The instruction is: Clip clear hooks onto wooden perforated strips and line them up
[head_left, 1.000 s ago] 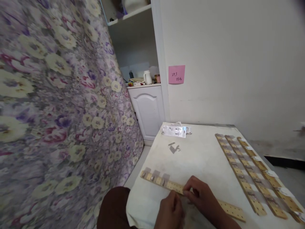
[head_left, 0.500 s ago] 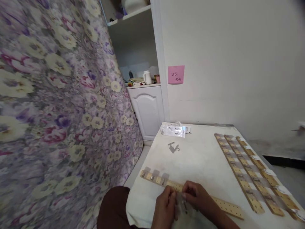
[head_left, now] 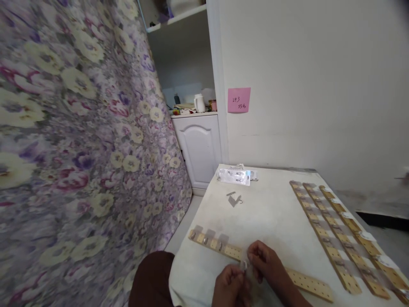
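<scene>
A small clear adhesive hook (head_left: 244, 266) with a metal part is between my two hands, over the near part of the table. My left hand (head_left: 230, 285) is closed, its fingertips pinching the hook from below. My right hand (head_left: 266, 261) has its thumb and fingers pinched together at the hook's upper right edge; what lies between those fingertips is too small to make out. Just beyond the hands runs a wooden strip with holes (head_left: 232, 252), partly hidden by my right hand. Three clear hooks (head_left: 205, 239) sit along its left end.
Three wooden strips (head_left: 332, 241) with hooks lie along the table's right side. Clear hook packaging (head_left: 234, 176) is at the far left corner. A loose clear piece with a hook (head_left: 234, 199) rests nearer. A floral curtain (head_left: 96, 149) hangs at left.
My left hand has moved slightly right and down, and the clear hook now shows upright between both hands. My right hand has shifted a little. The view has turned slightly.
</scene>
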{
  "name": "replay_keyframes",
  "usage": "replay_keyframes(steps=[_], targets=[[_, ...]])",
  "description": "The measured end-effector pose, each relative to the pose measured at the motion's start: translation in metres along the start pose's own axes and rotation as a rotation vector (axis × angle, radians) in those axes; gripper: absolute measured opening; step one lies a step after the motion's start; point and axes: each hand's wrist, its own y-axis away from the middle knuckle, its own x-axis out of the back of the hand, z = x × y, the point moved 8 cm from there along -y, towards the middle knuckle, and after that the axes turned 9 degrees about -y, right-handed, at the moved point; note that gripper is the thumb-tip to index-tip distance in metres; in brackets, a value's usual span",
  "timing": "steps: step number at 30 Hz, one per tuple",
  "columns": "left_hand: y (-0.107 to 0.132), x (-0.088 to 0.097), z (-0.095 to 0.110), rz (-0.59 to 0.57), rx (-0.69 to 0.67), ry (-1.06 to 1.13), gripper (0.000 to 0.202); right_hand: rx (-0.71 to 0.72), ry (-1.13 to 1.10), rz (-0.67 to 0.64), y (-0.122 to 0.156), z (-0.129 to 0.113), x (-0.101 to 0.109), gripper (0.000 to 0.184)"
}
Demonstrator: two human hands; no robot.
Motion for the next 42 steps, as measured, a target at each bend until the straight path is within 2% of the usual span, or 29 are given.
replay_keyframes(steps=[5, 11, 16, 19, 25, 35, 42], targets=[[-0.005, 0.002, -0.009, 0.019, 0.044, 0.074, 0.040, 0.003, 0.111, 0.024, 0.000, 0.003, 0.001, 0.017], [-0.008, 0.002, -0.010, 0.092, 0.044, 0.093, 0.036, 0.130, 0.512, 0.080, 0.000, -0.011, 0.004, 0.020], [-0.011, 0.007, -0.005, 0.198, 0.075, 0.091, 0.039, 0.105, 0.713, 0.123, -0.008, -0.008, 0.008, 0.025], [-0.012, 0.011, -0.004, 0.264, 0.100, 0.090, 0.038, 0.101, 0.715, 0.108, -0.015, -0.003, 0.007, 0.026], [-0.012, 0.013, 0.001, 0.323, 0.125, 0.104, 0.030, 0.129, 0.660, 0.105, -0.027, 0.004, 0.005, 0.024], [-0.014, 0.013, 0.006, 0.366, 0.157, 0.077, 0.016, 0.113, 0.670, 0.120, -0.034, 0.006, 0.006, 0.023], [-0.017, 0.015, 0.005, 0.372, 0.160, 0.082, 0.019, 0.078, 0.719, 0.135, -0.036, 0.004, 0.007, 0.023]])
